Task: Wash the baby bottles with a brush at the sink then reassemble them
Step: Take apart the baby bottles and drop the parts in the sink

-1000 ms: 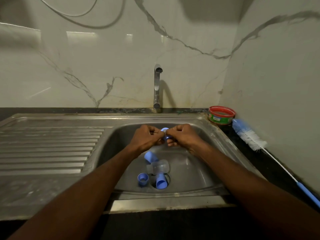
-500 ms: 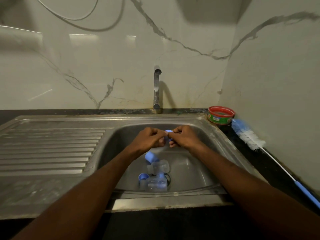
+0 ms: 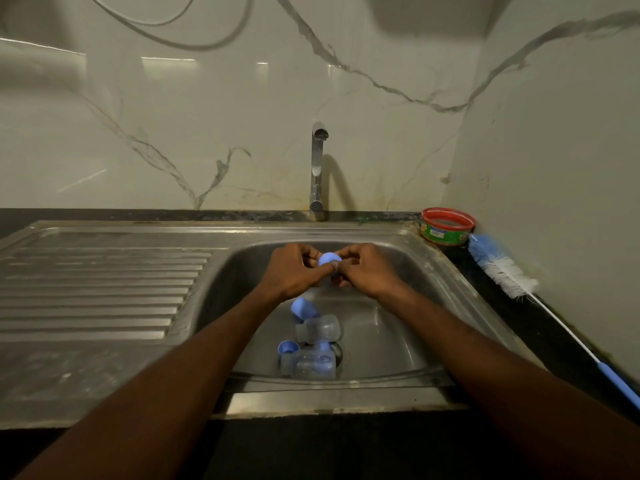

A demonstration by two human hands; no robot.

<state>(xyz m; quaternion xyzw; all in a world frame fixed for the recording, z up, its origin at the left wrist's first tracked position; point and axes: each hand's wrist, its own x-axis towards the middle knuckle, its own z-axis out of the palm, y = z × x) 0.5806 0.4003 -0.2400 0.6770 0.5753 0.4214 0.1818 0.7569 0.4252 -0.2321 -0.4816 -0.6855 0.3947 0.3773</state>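
My fingers (image 3: 313,261) of both hands pinch a small blue bottle part (image 3: 328,259) above the sink (image 3: 408,327). Two clear bottles (image 3: 320,329) and blue caps (image 3: 300,308) lie at the drain below. The brush (image 3: 502,268) rests on the tabletop (image 3: 540,327) to my right.

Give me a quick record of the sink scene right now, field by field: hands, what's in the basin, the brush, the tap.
left hand: grips the small blue bottle part above the basin
right hand: pinches the same part from the other side
sink: two clear bottles lying on their sides near the drain, with loose blue caps
bottle brush: lying on the dark counter to the right, untouched
tub: red-rimmed, at the back right corner
tap: no water seen running
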